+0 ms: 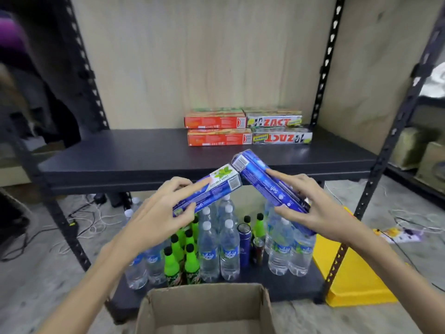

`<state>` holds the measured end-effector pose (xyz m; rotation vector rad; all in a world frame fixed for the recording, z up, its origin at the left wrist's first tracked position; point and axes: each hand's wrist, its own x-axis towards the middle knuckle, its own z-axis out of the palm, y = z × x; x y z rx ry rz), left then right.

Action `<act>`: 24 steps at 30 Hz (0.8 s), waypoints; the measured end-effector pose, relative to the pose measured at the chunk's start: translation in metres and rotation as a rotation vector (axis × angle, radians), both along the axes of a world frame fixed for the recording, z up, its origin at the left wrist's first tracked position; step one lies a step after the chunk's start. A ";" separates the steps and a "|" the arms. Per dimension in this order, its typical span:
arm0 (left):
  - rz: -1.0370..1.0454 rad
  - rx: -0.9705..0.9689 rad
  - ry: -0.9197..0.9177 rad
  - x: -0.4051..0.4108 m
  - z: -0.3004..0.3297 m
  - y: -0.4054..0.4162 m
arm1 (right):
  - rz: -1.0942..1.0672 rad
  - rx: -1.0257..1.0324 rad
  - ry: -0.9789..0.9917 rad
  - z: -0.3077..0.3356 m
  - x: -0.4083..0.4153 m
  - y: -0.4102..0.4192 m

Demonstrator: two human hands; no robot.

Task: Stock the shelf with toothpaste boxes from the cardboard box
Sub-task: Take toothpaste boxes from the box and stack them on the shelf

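Dark metal shelf (144,153): left half bare, four toothpaste boxes (248,127) stacked at 1 o'clock. Cardboard box (204,307) at 6 o'clock. Left hand (156,218) grips blue toothpaste box (209,189); right hand (315,210) grips another blue box (267,182), both at the front edge.

Two tilted blue toothpaste boxes (207,192)

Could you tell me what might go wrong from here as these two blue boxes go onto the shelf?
1. The left hand and right hand each hold a blue toothpaste box tilted, far ends almost meeting; they could knock together and loosen a grip.
2. A dropped box would likely fall among the water bottles below.
3. Sliding them back carelessly might shove the stacked boxes on the shelf.
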<state>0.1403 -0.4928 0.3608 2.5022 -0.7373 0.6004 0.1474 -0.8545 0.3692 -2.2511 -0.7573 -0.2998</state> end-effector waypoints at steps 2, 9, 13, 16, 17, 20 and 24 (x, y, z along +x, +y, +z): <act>-0.004 0.012 -0.011 0.007 0.021 -0.001 | -0.019 -0.012 -0.032 0.018 0.009 -0.009; -0.001 0.133 0.079 0.074 0.076 -0.006 | -0.065 -0.096 -0.037 0.068 0.069 -0.040; -0.028 0.146 0.169 0.122 0.089 -0.011 | -0.106 -0.279 -0.013 0.081 0.117 -0.060; -0.056 0.166 0.184 0.156 0.084 -0.012 | -0.151 -0.366 0.046 0.081 0.152 -0.071; -0.056 0.171 0.184 0.167 0.080 -0.013 | -0.154 -0.382 0.047 0.079 0.162 -0.074; -0.053 0.181 0.150 0.189 0.072 -0.018 | -0.160 -0.426 -0.012 0.076 0.187 -0.077; 0.002 0.258 -0.044 0.207 0.059 -0.025 | -0.215 -0.418 -0.095 0.064 0.209 -0.077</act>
